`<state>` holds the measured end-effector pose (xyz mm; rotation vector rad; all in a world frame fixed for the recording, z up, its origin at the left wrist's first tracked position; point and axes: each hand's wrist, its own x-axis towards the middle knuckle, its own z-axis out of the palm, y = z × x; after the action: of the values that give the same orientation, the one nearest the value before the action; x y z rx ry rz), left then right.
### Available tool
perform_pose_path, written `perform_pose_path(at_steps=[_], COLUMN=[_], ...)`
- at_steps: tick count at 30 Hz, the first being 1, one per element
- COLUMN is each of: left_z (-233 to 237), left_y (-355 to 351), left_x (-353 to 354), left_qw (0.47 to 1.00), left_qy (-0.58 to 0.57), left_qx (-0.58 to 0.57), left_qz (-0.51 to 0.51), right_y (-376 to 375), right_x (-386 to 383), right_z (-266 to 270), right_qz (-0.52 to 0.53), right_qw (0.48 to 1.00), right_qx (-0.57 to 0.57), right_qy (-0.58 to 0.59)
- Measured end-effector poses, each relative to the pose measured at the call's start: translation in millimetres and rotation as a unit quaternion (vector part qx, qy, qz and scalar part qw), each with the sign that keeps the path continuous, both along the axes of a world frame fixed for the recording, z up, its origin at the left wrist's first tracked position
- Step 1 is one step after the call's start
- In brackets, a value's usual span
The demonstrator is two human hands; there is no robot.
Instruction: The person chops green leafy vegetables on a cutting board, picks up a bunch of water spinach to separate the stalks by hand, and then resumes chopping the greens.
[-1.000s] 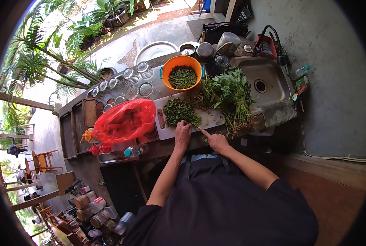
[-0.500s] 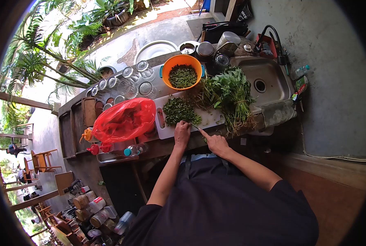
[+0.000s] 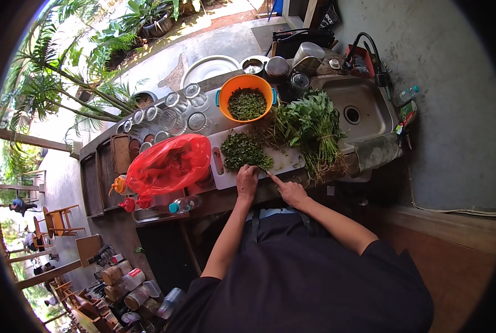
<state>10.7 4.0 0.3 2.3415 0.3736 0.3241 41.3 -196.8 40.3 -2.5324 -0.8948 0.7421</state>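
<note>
My right hand [image 3: 291, 192] is closed round a knife [image 3: 264, 171], index finger stretched toward the blade; most of the handle is hidden. The blade points left toward my left hand [image 3: 248, 178], whose fingers are curled at the near edge of a pile of chopped greens [image 3: 242, 150]. Whether those fingers press on leaves or on the knife tip is hidden. Under the pile lies a white cutting board [image 3: 226, 180] with a red-edged handle slot. Uncut leafy stems with roots [image 3: 321, 130] lie over its right end. Behind it, an orange colander [image 3: 266, 83] holds more chopped greens.
A red plastic bag [image 3: 170, 164] stands left of the board, with a water bottle [image 3: 181, 205] and sauce bottles [image 3: 127, 204] in front. Upturned glass jars [image 3: 197, 123] line the back left. To the right is a metal sink [image 3: 384, 114]; pots [image 3: 277, 67] stand behind.
Both hands stay at the near edge of the chopped greens, with only a very slight shift of the hands and knife. The camera view has moved a little.
</note>
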Motion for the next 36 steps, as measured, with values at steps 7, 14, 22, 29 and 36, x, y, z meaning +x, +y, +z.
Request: perform_pose_path(at_steps=[7,14,22,29,36], left_z=[3.7,8.2,0.0,-4.1,-7.7], left_y=[0.8,0.9,5.4,8.4,11.5], left_x=[-4.3,-8.2,-4.0,-7.0,-8.4], left_qw=[0.999,0.997,0.998,0.996,0.993], left_qy=[-0.012,0.003,-0.010,-0.024,-0.010], left_qx=[0.034,0.054,0.044,0.064,0.077], left_qz=[-0.016,-0.062,-0.037,-0.061,-0.091], right_y=[-13.7,-3.8,-5.4,-8.1,-3.9], right_x=[-3.6,-3.0,0.4,-2.9,-4.5], right_z=[8.6,6.5,5.1,15.5,39.2], right_qz=[0.016,0.017,0.016,0.005,0.009], right_qw=[0.999,0.999,0.998,0.998,0.998], right_qx=[-0.043,-0.041,-0.039,-0.026,-0.059], right_qy=[-0.012,-0.028,-0.047,-0.059,-0.020])
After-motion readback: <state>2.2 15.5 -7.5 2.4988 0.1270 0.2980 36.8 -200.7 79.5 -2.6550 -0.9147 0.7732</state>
